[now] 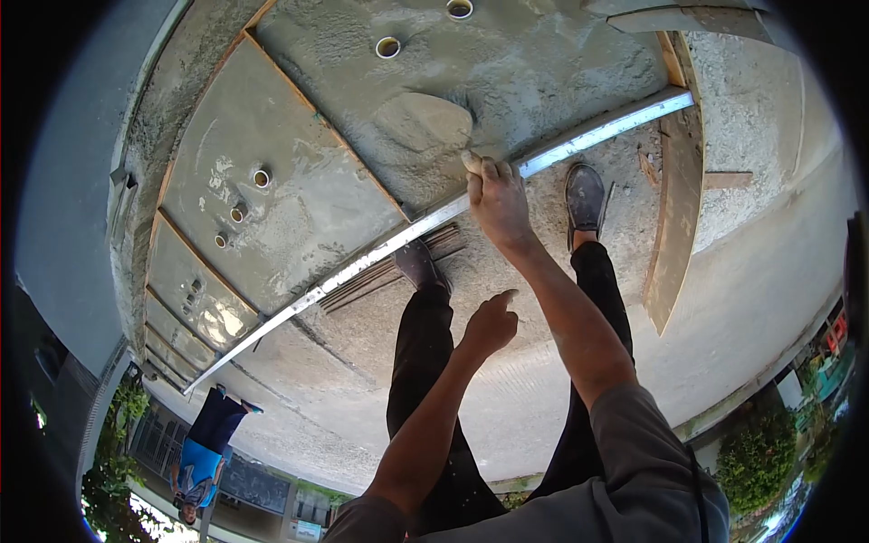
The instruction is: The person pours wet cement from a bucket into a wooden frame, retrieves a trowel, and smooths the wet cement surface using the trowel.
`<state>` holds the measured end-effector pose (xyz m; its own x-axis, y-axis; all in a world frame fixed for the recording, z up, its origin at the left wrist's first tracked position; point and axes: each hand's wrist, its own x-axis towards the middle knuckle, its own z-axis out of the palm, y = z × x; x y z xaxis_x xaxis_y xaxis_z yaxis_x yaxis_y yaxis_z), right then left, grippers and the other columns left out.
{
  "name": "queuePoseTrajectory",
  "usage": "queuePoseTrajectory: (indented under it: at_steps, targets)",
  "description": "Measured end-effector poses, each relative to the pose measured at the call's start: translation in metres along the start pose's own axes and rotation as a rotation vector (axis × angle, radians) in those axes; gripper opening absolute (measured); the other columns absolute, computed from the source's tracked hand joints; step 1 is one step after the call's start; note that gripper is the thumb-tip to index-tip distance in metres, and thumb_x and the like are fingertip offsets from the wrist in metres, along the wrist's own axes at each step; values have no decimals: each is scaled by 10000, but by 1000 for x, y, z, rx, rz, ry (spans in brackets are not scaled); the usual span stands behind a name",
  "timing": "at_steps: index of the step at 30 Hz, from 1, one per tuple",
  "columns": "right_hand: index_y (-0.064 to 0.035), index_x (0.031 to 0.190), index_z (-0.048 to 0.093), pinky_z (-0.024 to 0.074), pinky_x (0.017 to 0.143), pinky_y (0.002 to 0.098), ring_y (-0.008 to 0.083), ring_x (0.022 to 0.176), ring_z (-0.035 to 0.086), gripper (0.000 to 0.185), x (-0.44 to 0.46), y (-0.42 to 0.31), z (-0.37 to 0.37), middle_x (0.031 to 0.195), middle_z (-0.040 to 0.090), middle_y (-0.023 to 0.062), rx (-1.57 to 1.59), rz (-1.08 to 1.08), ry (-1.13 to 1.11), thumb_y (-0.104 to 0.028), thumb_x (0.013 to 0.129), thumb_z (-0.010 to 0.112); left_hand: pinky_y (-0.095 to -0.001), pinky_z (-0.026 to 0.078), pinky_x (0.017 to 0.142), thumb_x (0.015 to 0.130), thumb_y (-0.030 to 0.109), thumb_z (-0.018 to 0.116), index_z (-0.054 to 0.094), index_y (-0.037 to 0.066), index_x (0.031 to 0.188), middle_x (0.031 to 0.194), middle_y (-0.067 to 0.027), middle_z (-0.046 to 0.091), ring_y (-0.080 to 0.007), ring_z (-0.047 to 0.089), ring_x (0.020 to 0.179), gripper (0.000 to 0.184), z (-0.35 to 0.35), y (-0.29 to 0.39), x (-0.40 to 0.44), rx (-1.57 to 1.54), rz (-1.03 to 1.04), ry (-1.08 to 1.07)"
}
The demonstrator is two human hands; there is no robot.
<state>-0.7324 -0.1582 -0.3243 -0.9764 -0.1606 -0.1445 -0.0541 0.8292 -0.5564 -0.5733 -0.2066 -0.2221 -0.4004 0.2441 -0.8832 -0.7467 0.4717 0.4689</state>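
My right hand (498, 197) is closed around the handle of a trowel, just above the metal-edged form. The trowel's blade (425, 119), coated in grey cement, lies flat on the wet concrete (543, 77) beyond the hand. Lower down, my left hand (491, 324) hangs over the ground between my legs, its fingers curled, one tip sticking out and nothing seen in them. The long shiny straight edge (389, 246) runs diagonally along the near side of the concrete, passing beside my right hand.
Thin wooden strips (317, 113) divide the concrete, and short round pipe ends (387, 47) stick out of it. Thin rods (389, 271) lie by my left shoe (418, 264). A curved board (677, 213) is at the right. Another person (204, 452) stands at the lower left.
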Motion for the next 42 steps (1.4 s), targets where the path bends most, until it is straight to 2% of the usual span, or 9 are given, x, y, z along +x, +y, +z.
queuePoseTrajectory:
  at_steps: [7, 10, 15, 17, 26, 33, 36, 37, 42]
  targets:
    - [75, 1031, 642, 528, 816, 539, 429, 855, 633, 278, 6, 74, -33, 918, 661, 262, -94, -83, 107, -166, 938, 537, -465, 443, 1066, 854, 118, 496, 540, 16, 1387, 1331, -273, 593, -420, 570, 1231, 544, 7, -2, 4, 51, -7, -6]
    - [73, 1008, 643, 546, 757, 534, 416, 836, 644, 271, 20, 93, -73, 913, 667, 253, 40, 165, 65, -164, 942, 529, -464, 448, 1060, 854, 118, 496, 543, 17, 1384, 1324, -277, 595, -421, 577, 1221, 541, 11, -7, 5, 50, 9, -6]
    - [-35, 1138, 584, 566, 666, 461, 314, 848, 665, 198, 19, 87, -77, 917, 664, 200, -41, 20, 4, -162, 995, 531, -465, 462, 1044, 854, 118, 496, 556, 16, 1371, 1291, -286, 613, -425, 591, 1200, 531, 13, -9, 8, 65, 45, 21]
    - [3, 1115, 591, 549, 778, 469, 385, 985, 627, 268, 16, 57, -51, 985, 655, 213, -114, -257, 44, -220, 970, 555, -467, 466, 1039, 852, 118, 497, 563, 14, 1363, 1274, -292, 621, -426, 597, 1193, 525, 13, -6, 8, 68, 26, 13]
    - [94, 1033, 632, 565, 790, 510, 441, 893, 637, 320, 58, 91, -51, 960, 655, 288, 4, 99, 117, -189, 964, 502, -463, 469, 1037, 852, 116, 502, 562, 16, 1368, 1269, -298, 622, -422, 603, 1194, 529, 10, 5, 13, 53, -28, -25]
    - [59, 1014, 647, 588, 602, 429, 389, 810, 663, 284, 73, 162, -116, 905, 663, 256, -121, 106, 195, -194, 974, 523, -461, 469, 1037, 859, 115, 497, 557, 14, 1373, 1275, -298, 619, -422, 601, 1198, 527, 8, 8, 14, 87, -28, -32]
    - [28, 1053, 647, 578, 660, 475, 403, 868, 658, 266, 56, 156, -134, 950, 670, 257, 82, 124, 61, -202, 970, 543, -460, 466, 1039, 858, 113, 497, 559, 13, 1369, 1275, -295, 620, -421, 598, 1201, 524, 10, 8, 17, 69, -42, -47]
    - [17, 1083, 640, 558, 736, 513, 422, 936, 646, 264, 46, 151, -128, 988, 665, 264, -56, -196, 142, -203, 955, 569, -460, 466, 1039, 856, 112, 497, 559, 13, 1367, 1275, -294, 621, -421, 597, 1202, 524, 10, 8, 18, 79, -39, -46]
    - [23, 1084, 631, 545, 809, 521, 454, 950, 632, 278, 37, 165, -121, 993, 658, 263, -80, -54, 52, -203, 931, 578, -455, 462, 1041, 847, 102, 497, 560, 20, 1366, 1278, -287, 623, -419, 595, 1208, 529, 13, 5, 24, 75, -39, -36]
